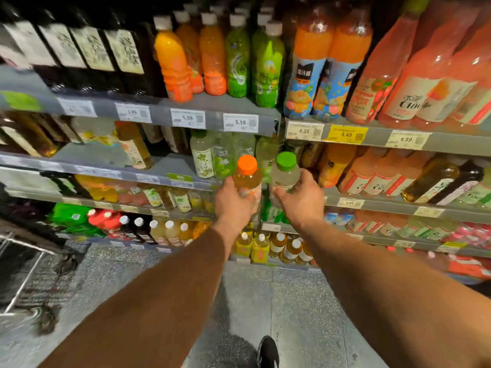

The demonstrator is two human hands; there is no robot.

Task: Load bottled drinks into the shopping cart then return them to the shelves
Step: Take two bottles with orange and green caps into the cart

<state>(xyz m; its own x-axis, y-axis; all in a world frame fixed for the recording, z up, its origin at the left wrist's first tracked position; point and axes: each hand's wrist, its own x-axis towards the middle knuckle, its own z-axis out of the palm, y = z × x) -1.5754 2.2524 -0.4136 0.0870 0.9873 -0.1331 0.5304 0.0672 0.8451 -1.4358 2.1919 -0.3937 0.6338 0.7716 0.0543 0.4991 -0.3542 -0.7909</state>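
Before the shelves (372, 203), each hand (left (233, 205), right (300, 200)) grips an upright bottle (orange-capped (247, 176), green-capped (285, 173)).

Both forearms bare, no sleeves, watch or rings visible on the left hand (233, 205) or right hand (301, 199). One black shoe (268, 353) with pale sole edge.

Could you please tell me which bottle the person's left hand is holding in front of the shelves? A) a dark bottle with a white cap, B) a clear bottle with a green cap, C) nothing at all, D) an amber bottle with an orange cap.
D: the left hand grips the amber plastic bottle with the orange cap, while the right hand holds the clear green-capped bottle.
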